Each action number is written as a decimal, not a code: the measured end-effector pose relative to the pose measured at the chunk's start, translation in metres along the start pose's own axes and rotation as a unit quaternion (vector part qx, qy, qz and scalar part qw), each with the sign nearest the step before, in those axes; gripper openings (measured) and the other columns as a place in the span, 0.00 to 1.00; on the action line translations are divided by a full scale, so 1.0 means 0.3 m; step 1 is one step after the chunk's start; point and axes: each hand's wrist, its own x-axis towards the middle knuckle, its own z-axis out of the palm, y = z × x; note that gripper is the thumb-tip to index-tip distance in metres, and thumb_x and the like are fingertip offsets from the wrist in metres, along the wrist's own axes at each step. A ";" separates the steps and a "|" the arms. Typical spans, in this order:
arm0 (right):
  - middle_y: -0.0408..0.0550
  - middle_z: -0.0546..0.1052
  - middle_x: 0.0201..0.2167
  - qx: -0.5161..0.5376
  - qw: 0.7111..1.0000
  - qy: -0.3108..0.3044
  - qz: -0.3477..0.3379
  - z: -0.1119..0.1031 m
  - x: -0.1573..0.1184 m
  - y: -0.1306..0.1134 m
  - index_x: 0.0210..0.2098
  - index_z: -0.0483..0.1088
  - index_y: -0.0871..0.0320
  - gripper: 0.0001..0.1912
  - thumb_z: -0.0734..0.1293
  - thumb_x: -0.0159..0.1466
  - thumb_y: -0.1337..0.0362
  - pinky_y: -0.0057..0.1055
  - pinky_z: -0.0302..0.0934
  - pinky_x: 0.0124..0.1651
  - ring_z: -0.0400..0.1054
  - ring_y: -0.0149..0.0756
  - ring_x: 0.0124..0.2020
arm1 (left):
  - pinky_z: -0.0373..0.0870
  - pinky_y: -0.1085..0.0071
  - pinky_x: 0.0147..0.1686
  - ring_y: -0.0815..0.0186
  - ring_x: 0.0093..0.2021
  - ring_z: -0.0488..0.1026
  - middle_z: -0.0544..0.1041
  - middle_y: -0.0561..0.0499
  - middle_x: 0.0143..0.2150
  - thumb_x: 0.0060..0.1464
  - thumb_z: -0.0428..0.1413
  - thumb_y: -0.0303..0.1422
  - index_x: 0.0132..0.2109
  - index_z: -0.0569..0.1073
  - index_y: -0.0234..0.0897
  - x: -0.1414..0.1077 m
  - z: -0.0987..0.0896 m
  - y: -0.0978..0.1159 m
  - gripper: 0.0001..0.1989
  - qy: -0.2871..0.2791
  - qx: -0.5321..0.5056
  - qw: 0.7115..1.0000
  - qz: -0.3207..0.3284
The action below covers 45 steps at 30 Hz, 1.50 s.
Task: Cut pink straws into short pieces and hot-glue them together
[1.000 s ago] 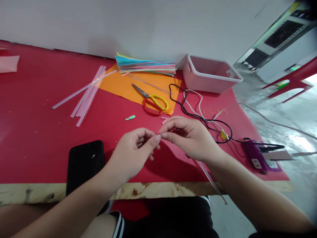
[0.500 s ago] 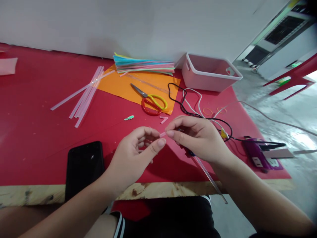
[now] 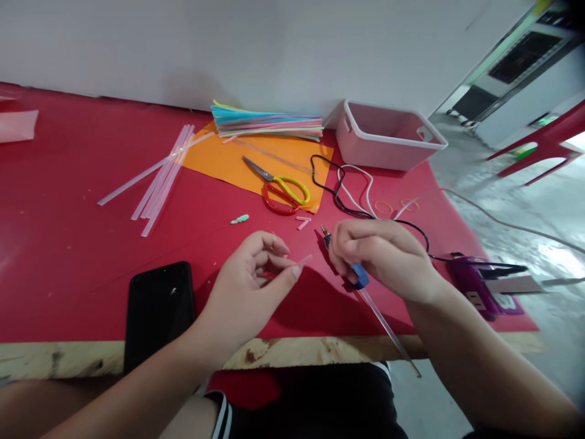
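My left hand point(image 3: 249, 283) pinches one short pink straw piece point(image 3: 303, 261) between thumb and fingertips, its free end pointing right, above the red table point(image 3: 68, 256). My right hand point(image 3: 384, 256), just right of that piece and not touching it, is closed around one glue gun point(image 3: 359, 275): its metal tip point(image 3: 325, 233) sticks out far-left of the fist, and one clear glue stick point(image 3: 388, 332) trails out toward the near edge. Two more pink pieces point(image 3: 302, 221) lie just beyond my hands, one green scrap point(image 3: 240, 219) to their left. Farther off, one pair of scissors point(image 3: 278, 183) rests on one orange sheet point(image 3: 237, 161), with one bundle of coloured straws point(image 3: 267, 124) at its far edge. A loose bunch of clear sticks point(image 3: 159, 177) lies far left; I cannot count them. One black phone point(image 3: 158, 308) sits near left, one white basket point(image 3: 388, 137) far right.
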 end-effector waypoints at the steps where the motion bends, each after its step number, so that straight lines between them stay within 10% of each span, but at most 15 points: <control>1: 0.41 0.69 0.20 -0.044 0.999 -0.012 -0.002 -0.005 -0.003 -0.002 0.23 0.64 0.57 0.18 0.65 0.69 0.61 0.26 0.56 0.22 0.63 0.28 0.20 | 0.72 0.75 0.38 0.70 0.37 0.77 0.77 0.58 0.35 0.57 0.63 0.31 0.42 0.70 0.41 -0.004 0.000 0.001 0.10 -0.013 0.024 1.000 0.009; 7: 0.46 0.81 0.37 -0.123 0.988 -0.021 -0.089 0.041 0.010 0.011 0.48 0.76 0.57 0.11 0.71 0.67 0.61 0.24 0.66 0.33 0.75 0.31 0.36 | 0.74 0.73 0.39 0.69 0.35 0.77 0.80 0.55 0.36 0.57 0.58 0.26 0.44 0.74 0.39 -0.023 0.003 0.010 0.08 -0.117 0.119 0.983 0.080; 15: 0.44 0.76 0.27 -0.315 0.913 0.111 -0.235 0.040 -0.013 -0.020 0.32 0.72 0.58 0.10 0.64 0.71 0.68 0.28 0.63 0.35 0.68 0.30 0.28 | 0.72 0.72 0.43 0.68 0.39 0.79 0.82 0.55 0.38 0.60 0.57 0.27 0.46 0.77 0.41 -0.016 -0.006 -0.007 0.09 -0.099 0.192 0.972 0.098; 18: 0.40 0.69 0.20 -0.389 0.905 -0.027 -0.168 0.025 -0.068 -0.059 0.25 0.66 0.56 0.20 0.60 0.74 0.63 0.29 0.54 0.27 0.59 0.29 0.21 | 0.73 0.69 0.47 0.66 0.43 0.79 0.83 0.53 0.43 0.62 0.59 0.33 0.52 0.78 0.43 0.000 -0.017 -0.012 0.12 -0.037 0.159 0.985 0.049; 21: 0.41 0.78 0.30 -0.412 0.871 -0.253 -0.089 0.038 -0.138 -0.083 0.35 0.74 0.55 0.10 0.63 0.72 0.68 0.28 0.56 0.29 0.70 0.30 0.27 | 0.74 0.67 0.48 0.64 0.44 0.79 0.83 0.50 0.43 0.59 0.62 0.36 0.49 0.79 0.40 0.021 -0.027 -0.004 0.11 0.002 0.089 0.996 -0.014; 23: 0.40 0.81 0.33 -0.404 0.865 -0.293 -0.051 0.047 -0.173 -0.082 0.39 0.75 0.53 0.08 0.64 0.71 0.68 0.28 0.57 0.30 0.73 0.30 0.29 | 0.74 0.69 0.46 0.65 0.42 0.79 0.83 0.50 0.40 0.58 0.64 0.36 0.44 0.79 0.37 0.031 -0.029 0.005 0.09 0.012 0.044 0.998 -0.048; 27: 0.41 0.75 0.23 -0.475 0.858 -0.195 -0.026 -0.003 -0.199 -0.031 0.26 0.71 0.55 0.23 0.58 0.76 0.56 0.32 0.56 0.29 0.69 0.33 0.23 | 0.71 0.75 0.36 0.70 0.35 0.77 0.81 0.53 0.33 0.58 0.65 0.36 0.39 0.76 0.36 0.034 -0.025 0.017 0.09 0.017 -0.014 0.994 -0.103; 33: 0.56 0.78 0.37 -0.643 0.762 0.050 -0.048 -0.178 -0.219 0.105 0.39 0.73 0.58 0.12 0.57 0.68 0.67 0.44 0.67 0.43 0.75 0.50 0.39 | 0.65 0.77 0.31 0.73 0.32 0.73 0.79 0.53 0.32 0.59 0.65 0.37 0.37 0.77 0.34 0.035 -0.022 0.024 0.10 0.008 -0.046 0.991 -0.128; 38: 0.59 0.78 0.50 -0.639 0.768 0.014 -0.029 -0.184 -0.199 0.195 0.57 0.69 0.60 0.26 0.61 0.60 0.72 0.48 0.66 0.56 0.73 0.54 0.52 | 0.64 0.75 0.34 0.73 0.32 0.69 0.76 0.54 0.33 0.54 0.68 0.39 0.39 0.79 0.34 0.037 -0.020 0.016 0.12 0.002 -0.093 0.987 -0.135; 45: 0.59 0.82 0.41 -0.609 0.791 0.050 -0.035 -0.162 -0.119 0.217 0.46 0.72 0.62 0.20 0.62 0.54 0.75 0.42 0.68 0.44 0.77 0.51 0.42 | 0.65 0.73 0.37 0.72 0.31 0.66 0.73 0.55 0.31 0.54 0.67 0.38 0.37 0.80 0.34 0.031 -0.029 0.006 0.11 -0.002 -0.127 0.982 -0.141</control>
